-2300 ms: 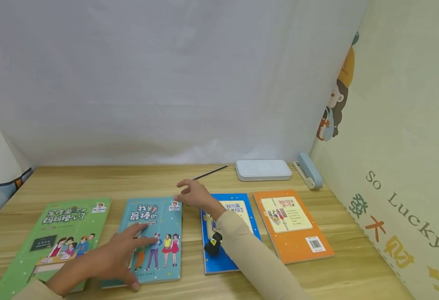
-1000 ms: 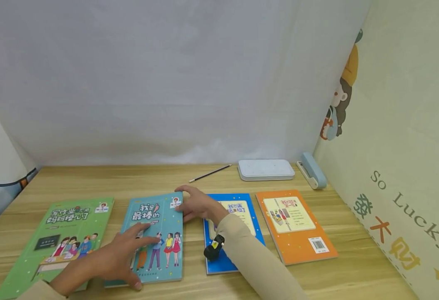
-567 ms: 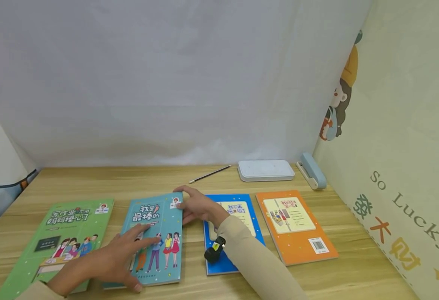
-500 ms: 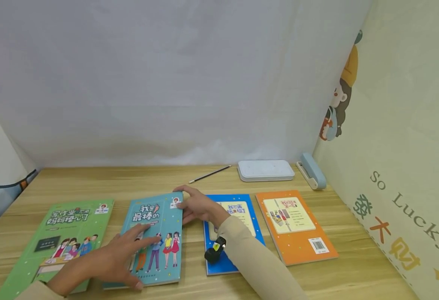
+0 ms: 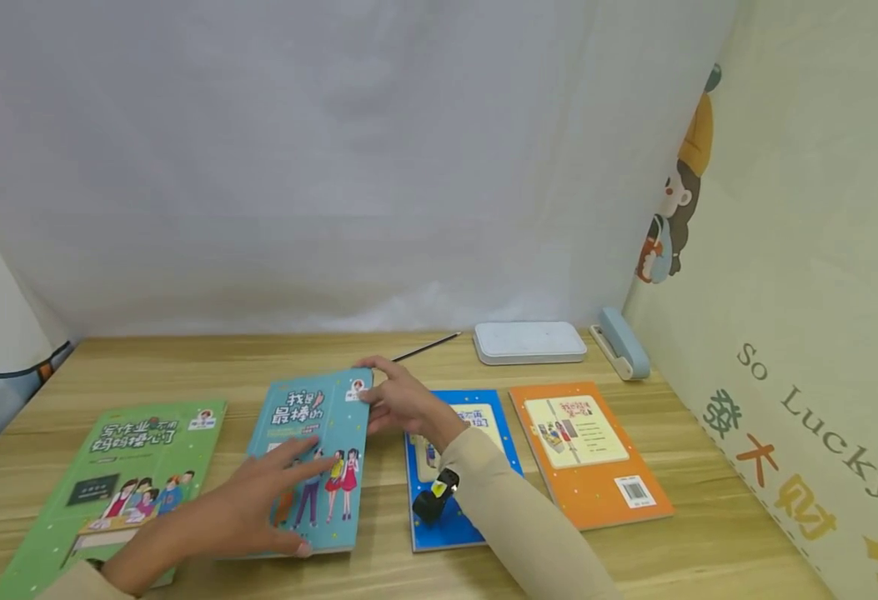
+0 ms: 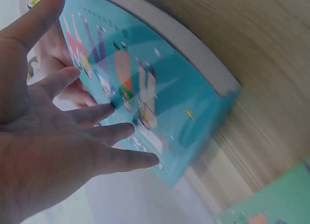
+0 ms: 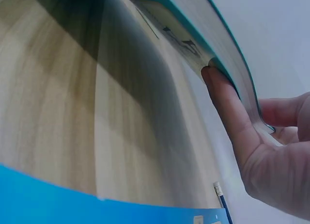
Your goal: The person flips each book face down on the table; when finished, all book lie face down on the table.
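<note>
A teal book (image 5: 311, 467) with cartoon figures on its cover is lifted off the table at its right side. My right hand (image 5: 408, 404) grips its upper right corner; in the right wrist view the book (image 7: 193, 20) is pinched, one finger beneath and others at the far face. My left hand (image 5: 239, 508) lies over the lower left of the cover with fingers spread. Seen from the left wrist, the hand's fingertips (image 6: 145, 160) reach along the cover of the book (image 6: 169, 103), and its page edge faces the table.
A green book (image 5: 123, 475) lies left, a blue book (image 5: 446, 529) and an orange book (image 5: 596, 458) right. Behind are a pencil (image 5: 427, 345), a pale flat case (image 5: 529, 343) and a blue stapler (image 5: 620, 343). A decorated wall (image 5: 799, 292) borders the right side.
The right hand has come to the teal book's upper right corner and gripped it. The book has risen and shifted slightly away, with the left hand moving along over it.
</note>
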{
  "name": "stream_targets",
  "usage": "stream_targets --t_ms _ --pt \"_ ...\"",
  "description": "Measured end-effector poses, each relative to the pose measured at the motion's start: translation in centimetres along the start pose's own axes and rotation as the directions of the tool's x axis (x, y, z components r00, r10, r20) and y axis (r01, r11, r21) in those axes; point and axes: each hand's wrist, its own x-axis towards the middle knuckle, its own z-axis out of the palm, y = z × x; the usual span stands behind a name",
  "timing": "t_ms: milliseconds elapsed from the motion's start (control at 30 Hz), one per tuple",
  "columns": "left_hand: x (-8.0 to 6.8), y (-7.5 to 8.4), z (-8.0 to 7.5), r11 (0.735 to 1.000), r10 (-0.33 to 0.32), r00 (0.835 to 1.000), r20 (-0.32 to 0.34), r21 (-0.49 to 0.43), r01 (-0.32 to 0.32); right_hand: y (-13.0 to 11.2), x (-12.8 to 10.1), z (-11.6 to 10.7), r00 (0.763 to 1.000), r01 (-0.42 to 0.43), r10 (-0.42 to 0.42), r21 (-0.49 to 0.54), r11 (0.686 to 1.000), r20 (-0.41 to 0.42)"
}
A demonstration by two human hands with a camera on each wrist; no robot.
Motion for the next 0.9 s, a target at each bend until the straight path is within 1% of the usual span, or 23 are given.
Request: stream_targets --t_ms 33,167,267,367,433,533,667,733,833,900 --pt "0.1 0.2 0.0 1.000 0.000 1.000 -0.005 -0.001 0.000 0.0 0.0 0.0 1.000 0.005 -0.005 -0.001 1.000 -0.004" --pt "0.5 1.1 0.4 0.999 -0.033 0.999 -0.005 0.009 0.033 -0.3 -0.2 -0.3 1.000 0.027 -0.027 -0.016 1.000 -0.015" --pt "0.8 1.5 0.7 0.999 -0.032 0.999 -0.035 0.039 0.033 -0.7 -0.4 -0.4 0.998 0.049 -0.050 -0.011 0.999 -0.026" --pt "1.1 1.7 1.0 0.998 -0.009 0.995 -0.095 0.064 0.015 -1.1 -0.6 -0.5 0.997 0.068 -0.068 0.018 0.997 -0.042" --pt "1.3 1.7 1.3 0.997 0.009 0.989 -0.145 0.081 0.003 -1.4 -0.7 -0.5 0.996 0.078 -0.075 0.042 0.996 -0.056" --pt "1.5 1.9 1.7 0.994 0.043 0.975 -0.218 0.105 -0.020 -1.8 -0.8 -0.6 0.994 0.085 -0.079 0.078 0.993 -0.078" --pt "1.7 2.1 2.0 0.990 0.096 0.954 -0.285 0.129 -0.061 -2.2 -1.0 -1.0 0.991 0.092 -0.081 0.100 0.991 -0.104" --pt "1.7 2.1 2.0 0.987 0.129 0.939 -0.320 0.129 -0.092 -2.5 -1.1 -1.3 0.990 0.094 -0.081 0.108 0.990 -0.118" --pt "1.9 2.4 1.8 0.987 0.146 0.916 -0.375 0.113 -0.111 -3.0 -1.3 -1.8 0.987 0.100 -0.083 0.118 0.988 -0.138" --pt "2.0 2.7 1.5 0.990 0.137 0.902 -0.409 0.092 -0.109 -3.3 -1.4 -2.1 0.984 0.104 -0.084 0.124 0.987 -0.154"
